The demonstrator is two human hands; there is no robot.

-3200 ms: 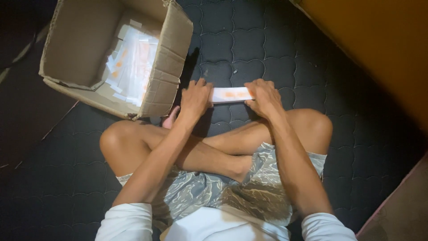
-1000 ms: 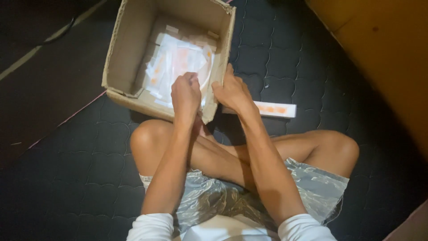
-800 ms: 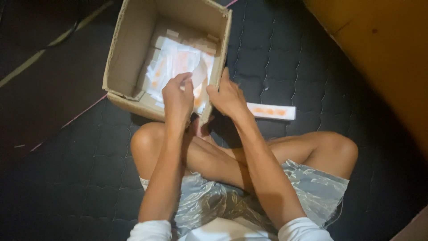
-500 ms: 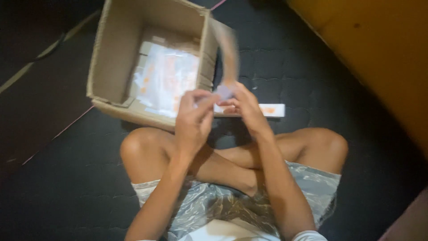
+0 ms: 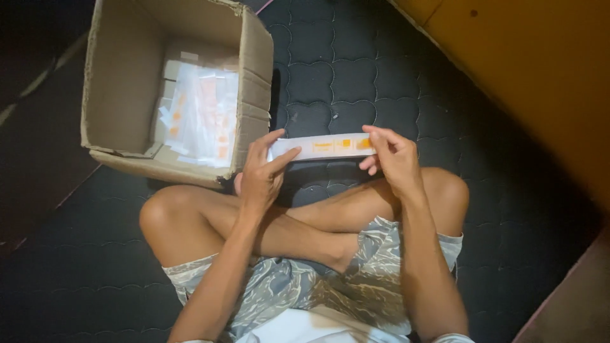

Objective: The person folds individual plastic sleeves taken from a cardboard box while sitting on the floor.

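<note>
Both hands are on it: the left hand [image 5: 260, 174] pinches one end of a long white strip [image 5: 321, 147] with orange marks, and the right hand [image 5: 394, 159] grips the other, stretched level above the crossed legs, just beside the open cardboard box [image 5: 254, 57] of similar white packets [image 5: 203, 117]. Straightening it, seemingly; steady, even tension matters.

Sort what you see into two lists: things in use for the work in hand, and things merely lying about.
In use:
left hand
right hand
white strip, held at both ends
cardboard box
packets inside it

Lying about:
quilted mat
yellow panel
</note>
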